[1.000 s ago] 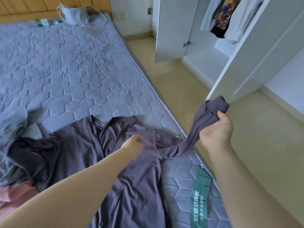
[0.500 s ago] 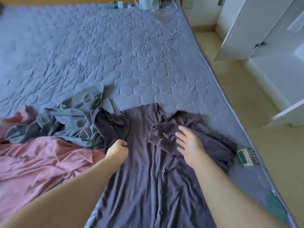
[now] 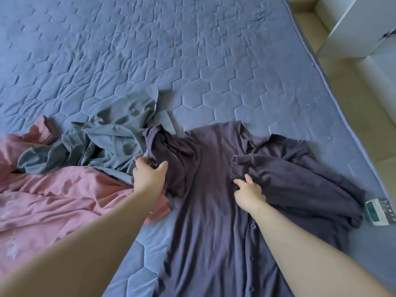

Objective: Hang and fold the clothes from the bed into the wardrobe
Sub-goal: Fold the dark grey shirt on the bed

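The pink garment point(image 3: 53, 202) and grey garment point(image 3: 111, 142) lie bunched at the left of the bed point(image 3: 192, 50). The left hand point(image 3: 149, 177) grips the purple shirt's point(image 3: 205, 211) unfolded left sleeve point(image 3: 167, 146). The shirt's long axis runs toward the person. The right hand point(image 3: 249, 194) pinches the sleeve already folded across.

Premises: a home bedroom. A bed point(image 3: 192, 50) with blue quilted hexagon-stitched mattress cover carries loose garments point(image 3: 120, 142); white wardrobe doors point(image 3: 351, 24) stand just right of the bed, across pale flooring point(image 3: 351, 103).
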Demonstrator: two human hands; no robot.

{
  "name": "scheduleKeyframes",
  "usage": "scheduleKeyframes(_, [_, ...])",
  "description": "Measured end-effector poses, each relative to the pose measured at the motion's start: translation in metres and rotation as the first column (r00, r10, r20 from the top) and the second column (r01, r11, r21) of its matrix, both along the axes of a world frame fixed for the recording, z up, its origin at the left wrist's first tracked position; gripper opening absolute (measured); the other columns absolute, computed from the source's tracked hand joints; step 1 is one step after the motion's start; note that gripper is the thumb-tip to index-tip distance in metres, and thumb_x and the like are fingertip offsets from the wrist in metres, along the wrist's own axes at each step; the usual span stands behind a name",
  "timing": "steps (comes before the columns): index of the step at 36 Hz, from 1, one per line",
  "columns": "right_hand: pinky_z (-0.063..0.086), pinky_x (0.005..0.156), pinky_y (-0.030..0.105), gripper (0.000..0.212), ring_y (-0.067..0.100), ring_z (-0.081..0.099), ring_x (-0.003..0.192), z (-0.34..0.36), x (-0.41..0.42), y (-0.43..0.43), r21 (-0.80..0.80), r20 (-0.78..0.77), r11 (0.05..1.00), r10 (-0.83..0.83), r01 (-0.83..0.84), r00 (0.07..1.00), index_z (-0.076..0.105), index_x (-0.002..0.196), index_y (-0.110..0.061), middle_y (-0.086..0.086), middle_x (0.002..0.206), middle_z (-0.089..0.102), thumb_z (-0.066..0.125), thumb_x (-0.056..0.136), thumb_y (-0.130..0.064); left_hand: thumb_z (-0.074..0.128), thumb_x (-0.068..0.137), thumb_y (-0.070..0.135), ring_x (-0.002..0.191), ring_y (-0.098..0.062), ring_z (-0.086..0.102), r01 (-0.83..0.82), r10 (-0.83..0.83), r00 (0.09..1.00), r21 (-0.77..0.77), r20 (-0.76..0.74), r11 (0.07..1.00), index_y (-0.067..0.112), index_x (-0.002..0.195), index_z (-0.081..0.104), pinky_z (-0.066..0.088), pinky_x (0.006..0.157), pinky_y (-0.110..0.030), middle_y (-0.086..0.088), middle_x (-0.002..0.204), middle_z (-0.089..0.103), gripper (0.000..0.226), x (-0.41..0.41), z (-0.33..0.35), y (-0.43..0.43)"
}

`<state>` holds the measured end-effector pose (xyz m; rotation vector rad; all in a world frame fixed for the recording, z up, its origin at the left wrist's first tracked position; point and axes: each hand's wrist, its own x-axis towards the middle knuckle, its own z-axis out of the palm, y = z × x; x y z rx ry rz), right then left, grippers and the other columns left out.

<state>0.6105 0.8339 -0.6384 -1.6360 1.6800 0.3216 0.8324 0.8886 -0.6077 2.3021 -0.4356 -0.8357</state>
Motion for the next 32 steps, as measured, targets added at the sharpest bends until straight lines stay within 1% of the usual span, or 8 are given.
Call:
scheduleKeyframes(3, [0.028, 0.104, 0.041, 0.050, 0.025, 0.028, 0.136, 0.002, 0.007, -0.002, -0.082, 0.027, 0.992, -0.091, 0.093, 0.996, 0.028, 0.145, -0.022, -0.008, 0.156, 0.016, 0.038, 0.096, -0.018, 0.062, 0.084, 0.036, 0.082, -0.029, 0.058, 0.082, -0.081, 0.996, 0.031, -0.046, 0.996, 0.010, 0.104, 0.053, 0.042, 0.071, -0.031, -0.003, 0.083, 0.057, 0.034, 0.005, -0.004, -0.003])
scheduleKeyframes(8, [0.024, 0.107, 0.037, 0.046, 0.011, 0.028, 0.137, 0.024, 0.027, 0.001, -0.311, 0.339, 0.941, -0.018, 0.130, 0.941, 0.044, 0.139, -0.024, -0.011, 0.150, 0.033, 0.047, 0.093, -0.015, 0.056, 0.089, 0.026, 0.071, -0.025, 0.050, 0.179, -0.178, 0.983, 0.045, -0.035, 0.983, 0.011, 0.076, 0.055, 0.043, 0.070, -0.034, -0.004, 0.066, 0.052, 0.020, 0.014, -0.004, -0.008])
scheduleKeyframes(13, [0.028, 0.108, 0.036, 0.034, 0.016, 0.035, 0.134, 0.027, 0.029, 0.003, -0.037, 0.236, 0.989, 0.148, -0.143, 0.960, 0.057, 0.127, -0.029, -0.011, 0.147, 0.038, 0.050, 0.094, -0.031, 0.043, 0.086, 0.019, 0.059, -0.021, 0.036, -0.099, 0.077, 0.985, -0.141, -0.151, 0.985, 0.012, 0.063, 0.039, 0.031, 0.059, -0.031, -0.004, 0.059, 0.037, 0.024, 0.020, 0.012, -0.007])
scheduleKeyframes(16, [0.035, 0.104, 0.034, 0.030, 0.017, 0.045, 0.126, 0.031, 0.036, 0.007, -0.047, 0.336, 0.999, 0.028, -0.013, 0.941, 0.060, 0.120, -0.027, -0.008, 0.135, 0.050, 0.053, 0.091, -0.028, 0.039, 0.089, 0.018, 0.066, -0.019, 0.035, -0.129, 0.089, 0.980, -0.226, -0.179, 0.966, 0.015, 0.068, 0.036, 0.030, 0.063, -0.034, -0.002, 0.066, 0.035, 0.021, 0.027, 0.024, -0.004])
scheduleKeyframes(19, [0.039, 0.099, 0.027, 0.034, 0.012, 0.051, 0.118, 0.044, 0.057, 0.013, 0.096, 0.578, 0.984, -0.176, 0.148, 0.797, 0.058, 0.122, -0.024, -0.009, 0.117, 0.057, 0.060, 0.088, -0.024, 0.041, 0.093, 0.019, 0.065, -0.015, 0.036, -0.023, -0.019, 0.989, -0.280, -0.147, 0.960, 0.018, 0.074, 0.041, 0.030, 0.059, -0.031, 0.000, 0.071, 0.039, 0.019, 0.030, 0.038, -0.005])
scheduleKeyframes(26, [0.045, 0.074, 0.010, 0.013, 0.004, 0.061, 0.087, 0.074, 0.097, 0.023, 0.394, 0.734, 0.918, -0.287, -0.042, 0.615, 0.063, 0.098, -0.019, -0.007, 0.093, 0.066, 0.063, 0.086, -0.013, 0.049, 0.096, 0.019, 0.068, -0.016, 0.055, 0.010, -0.150, 0.914, -0.348, -0.377, 0.937, 0.018, 0.078, 0.053, 0.047, 0.066, -0.031, -0.005, 0.075, 0.057, 0.018, 0.015, 0.067, -0.009])
scheduleKeyframes(29, [0.051, 0.086, 0.027, 0.010, 0.016, 0.063, 0.088, 0.079, 0.100, 0.026, 0.505, 0.739, 0.863, -0.448, 0.026, 0.503, 0.066, 0.085, -0.015, 0.002, 0.090, 0.067, 0.059, 0.090, -0.009, 0.049, 0.096, 0.015, 0.056, -0.012, 0.056, -0.101, -0.067, 0.904, -0.364, -0.421, 0.926, 0.016, 0.072, 0.052, 0.049, 0.052, -0.022, -0.001, 0.063, 0.057, 0.024, 0.016, 0.073, -0.006])
scheduleKeyframes(32, [0.055, 0.072, 0.030, 0.010, 0.016, 0.065, 0.073, 0.086, 0.099, 0.030, 0.581, 0.717, 0.805, -0.577, 0.123, 0.390, 0.063, 0.086, -0.014, 0.003, 0.083, 0.068, 0.056, 0.092, -0.011, 0.053, 0.094, 0.016, 0.066, -0.018, 0.052, -0.153, 0.015, 0.919, -0.322, -0.394, 0.934, 0.018, 0.071, 0.052, 0.046, 0.063, -0.029, -0.003, 0.068, 0.053, 0.023, 0.029, 0.075, 0.001])
